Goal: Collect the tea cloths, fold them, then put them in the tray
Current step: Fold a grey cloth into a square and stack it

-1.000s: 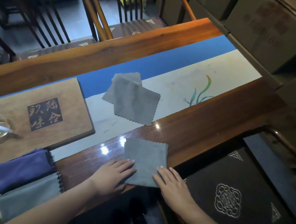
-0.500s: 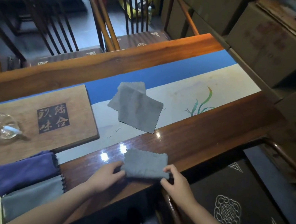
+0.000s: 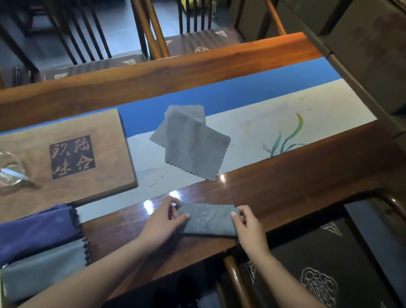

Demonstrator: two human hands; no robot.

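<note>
A grey tea cloth (image 3: pixel 209 220), folded in half into a strip, lies on the table's near wooden edge. My left hand (image 3: pixel 164 220) pinches its left end and my right hand (image 3: pixel 248 228) pinches its right end. Two more grey cloths (image 3: pixel 193 143) lie unfolded and overlapping on the table runner beyond it. At the lower left a folded purple cloth (image 3: pixel 32 232) and a folded grey cloth (image 3: pixel 45 268) rest side by side; whether they sit in a tray I cannot tell.
A wooden tea board (image 3: pixel 38 158) with carved characters lies at the left, with a glass pitcher (image 3: pixel 0 171) on it. A blue and cream runner (image 3: pixel 295 109) covers the table's middle. Chairs stand behind the table, one cushioned chair (image 3: pixel 322 282) at my right, cardboard boxes at the far right.
The near grey cloth lay flat and square under both hands; its near edge has been brought over to the far edge, so it is now a half-width strip held at both ends.
</note>
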